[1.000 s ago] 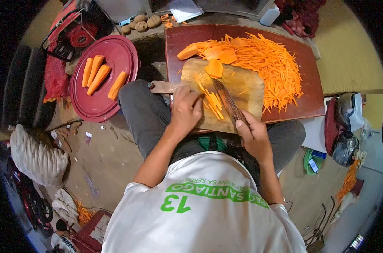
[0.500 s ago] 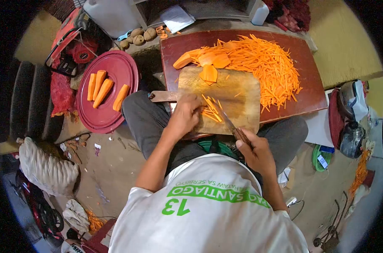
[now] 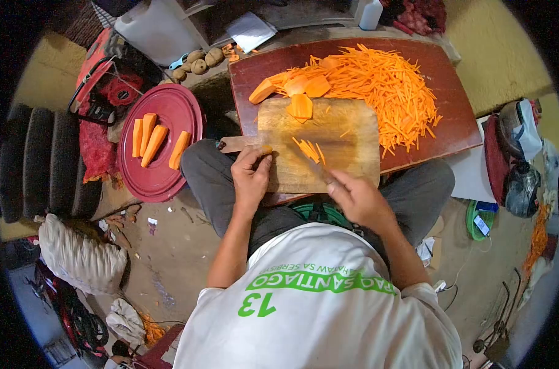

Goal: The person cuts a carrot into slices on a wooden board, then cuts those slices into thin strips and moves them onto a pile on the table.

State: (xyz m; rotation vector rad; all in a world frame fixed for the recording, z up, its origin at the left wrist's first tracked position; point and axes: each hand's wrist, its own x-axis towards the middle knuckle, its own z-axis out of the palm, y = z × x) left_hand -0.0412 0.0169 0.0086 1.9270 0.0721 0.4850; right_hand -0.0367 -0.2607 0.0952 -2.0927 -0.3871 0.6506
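Observation:
My right hand (image 3: 364,202) is wrapped round the handle of a knife (image 3: 317,168). Its blade lies low over the wooden cutting board (image 3: 359,150), touching or just beside a few carrot sticks (image 3: 308,149). At the board's left edge, near its handle, my left hand (image 3: 251,177) pinches a small orange-brown piece of carrot (image 3: 266,149), mostly covered by the fingers. Carrot slices (image 3: 300,107) lie at the board's far edge, with more behind them. A big heap of carrot strips (image 3: 393,92) spreads over the red table (image 3: 455,123) behind and to the right.
Several peeled carrots (image 3: 154,145) rest on a round red lid (image 3: 169,101) to the left. Potatoes (image 3: 198,64) sit beyond it, by a white jug (image 3: 153,37). A stuffed white sack (image 3: 83,255) and tyres (image 3: 38,163) stand farther left. A green basket (image 3: 473,221) is at right.
My left hand has drawn back left from the carrot sticks to the board's edge. My right hand has moved left and forward with the knife, bringing the blade to the sticks.

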